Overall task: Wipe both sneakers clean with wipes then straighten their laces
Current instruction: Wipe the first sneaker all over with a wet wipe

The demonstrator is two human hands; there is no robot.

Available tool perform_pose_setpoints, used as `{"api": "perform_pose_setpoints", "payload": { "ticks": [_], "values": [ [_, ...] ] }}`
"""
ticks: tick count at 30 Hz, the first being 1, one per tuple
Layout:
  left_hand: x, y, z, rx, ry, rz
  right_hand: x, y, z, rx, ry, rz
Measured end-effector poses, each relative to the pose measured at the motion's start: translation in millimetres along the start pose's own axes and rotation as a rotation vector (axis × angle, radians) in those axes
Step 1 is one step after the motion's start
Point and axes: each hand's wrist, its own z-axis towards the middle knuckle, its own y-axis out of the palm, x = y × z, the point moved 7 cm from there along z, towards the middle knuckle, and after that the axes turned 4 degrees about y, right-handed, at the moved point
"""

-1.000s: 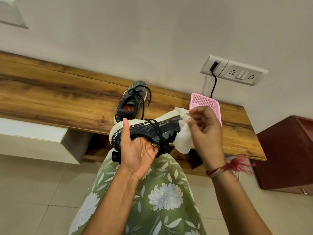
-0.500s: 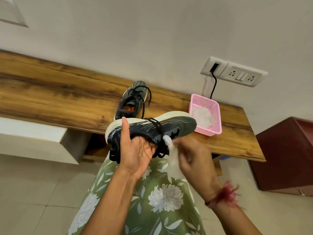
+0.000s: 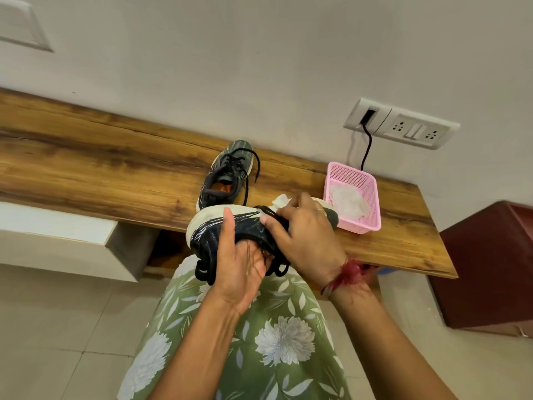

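Note:
My left hand (image 3: 239, 264) grips a dark sneaker (image 3: 210, 226) with a cream sole, held on its side above my lap, thumb up along its side. My right hand (image 3: 302, 235) covers the sneaker's front and laces, holding a white wipe (image 3: 280, 201) against it; only a corner of the wipe shows past my fingers. The second dark sneaker (image 3: 227, 174) stands upright on the wooden shelf (image 3: 86, 168), its black laces hanging loose.
A pink mesh basket (image 3: 366, 197) with white wipes inside sits on the shelf's right part. A wall socket panel (image 3: 403, 125) with a black cable is above it. A dark red cabinet (image 3: 490, 264) stands at the right. My green floral garment fills the foreground.
My right hand moved with the wipe from the sneaker's toe, down under the laces, and now up over the front and laces. The sneaker has tilted slightly.

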Motion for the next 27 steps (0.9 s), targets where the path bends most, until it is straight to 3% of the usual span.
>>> {"api": "perform_pose_setpoints", "payload": {
  "ticks": [3,10,12,16,19,24,27],
  "values": [
    [-0.2,-1.1,-1.0,0.0,-0.013,-0.013,2.9,0.9,-1.4,0.065,0.038,-0.004],
    [-3.5,-2.9,-0.6,0.023,-0.025,-0.032,13.9,-10.5,-9.8,0.24,0.024,0.26],
    [-1.3,-8.5,0.3,0.062,-0.016,-0.058,28.6,-10.3,-12.8,0.227,0.102,0.579],
    [6.0,-21.0,2.4,0.131,0.036,-0.119,52.5,-0.7,-23.4,0.053,0.301,1.466],
    [12.2,-26.9,3.3,0.174,0.069,-0.144,65.1,-14.2,-28.8,0.014,0.321,1.86],
    [22.4,-28.6,2.9,0.182,0.132,-0.216,129.4,-63.3,-40.0,0.303,0.372,1.915],
    [23.6,-30.6,2.5,0.197,0.138,-0.209,185.5,-78.6,-53.8,0.46,0.508,1.838]
  ]
}}
